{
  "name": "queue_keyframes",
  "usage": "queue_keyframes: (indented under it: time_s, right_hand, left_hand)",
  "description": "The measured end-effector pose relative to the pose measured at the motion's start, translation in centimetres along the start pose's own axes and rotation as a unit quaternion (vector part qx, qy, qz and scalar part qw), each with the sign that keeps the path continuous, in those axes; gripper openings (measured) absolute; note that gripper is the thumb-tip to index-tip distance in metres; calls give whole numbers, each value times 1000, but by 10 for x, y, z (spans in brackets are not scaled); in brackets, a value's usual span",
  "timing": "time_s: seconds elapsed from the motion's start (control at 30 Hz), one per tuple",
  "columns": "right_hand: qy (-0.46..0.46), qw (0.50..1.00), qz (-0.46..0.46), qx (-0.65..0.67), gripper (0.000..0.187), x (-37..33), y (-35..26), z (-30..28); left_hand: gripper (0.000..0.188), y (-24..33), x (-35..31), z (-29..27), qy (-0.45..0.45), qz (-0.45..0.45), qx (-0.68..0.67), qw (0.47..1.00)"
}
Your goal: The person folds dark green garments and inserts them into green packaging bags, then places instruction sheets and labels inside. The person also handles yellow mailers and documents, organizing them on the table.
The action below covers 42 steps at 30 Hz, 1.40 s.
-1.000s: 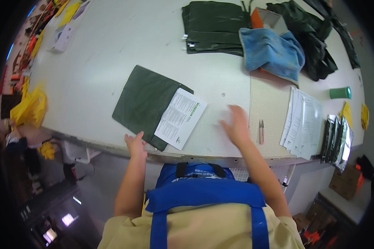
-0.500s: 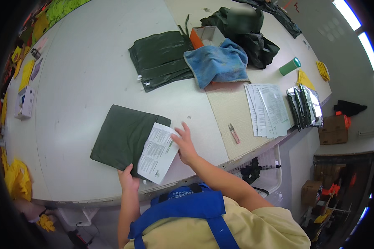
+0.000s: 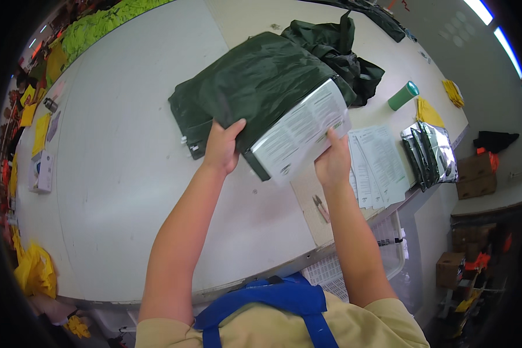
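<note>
A folded dark green fabric piece (image 3: 261, 81), smooth and slightly shiny, is lifted off the table between my hands. My left hand (image 3: 222, 146) is closed on its near left edge, thumb on top. From its right-hand edge a printed white sheet (image 3: 301, 129) sticks out at a slant. My right hand (image 3: 334, 159) pinches the sheet's outer edge, thumb on top. How far the sheet reaches into the fabric is hidden. Behind and below lies a stack of dark green folded pieces (image 3: 182, 116), largely covered by the raised one.
Right of my right hand lie more printed sheets (image 3: 383, 165), and small thread snips (image 3: 321, 209) rest nearer me. Silver-and-black packets (image 3: 429, 153), a green tumbler (image 3: 403, 95) and yellow cloth (image 3: 429, 112) sit along the right edge. Crumpled dark green fabric (image 3: 362, 72) lies at the back.
Both hands have raised the green piece and sheet from the table and carried them away from me and rightward. The blue cloth and orange box are now covered from view.
</note>
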State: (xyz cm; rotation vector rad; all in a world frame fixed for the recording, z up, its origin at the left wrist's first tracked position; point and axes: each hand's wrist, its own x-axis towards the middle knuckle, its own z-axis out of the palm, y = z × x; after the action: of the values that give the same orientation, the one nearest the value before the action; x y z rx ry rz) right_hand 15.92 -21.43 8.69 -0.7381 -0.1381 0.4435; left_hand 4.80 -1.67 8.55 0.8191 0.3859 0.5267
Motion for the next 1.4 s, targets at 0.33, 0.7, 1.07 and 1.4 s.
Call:
queue_keyframes:
  time_s: [0.33, 0.7, 1.07, 1.4]
  right_hand:
    - [126, 984, 100, -73, 41, 73, 11, -91]
    - [174, 971, 33, -164, 34, 130, 24, -108]
    - [235, 727, -60, -642, 58, 50, -53, -222]
    - [202, 530, -114, -816, 58, -40, -65, -277]
  left_hand:
    - [70, -76, 82, 24, 21, -144, 134, 980]
    - [66, -91, 144, 35, -17, -196, 367, 909]
    - [59, -69, 64, -85, 111, -98, 359, 921]
    - [79, -67, 32, -211, 250, 35, 671, 697]
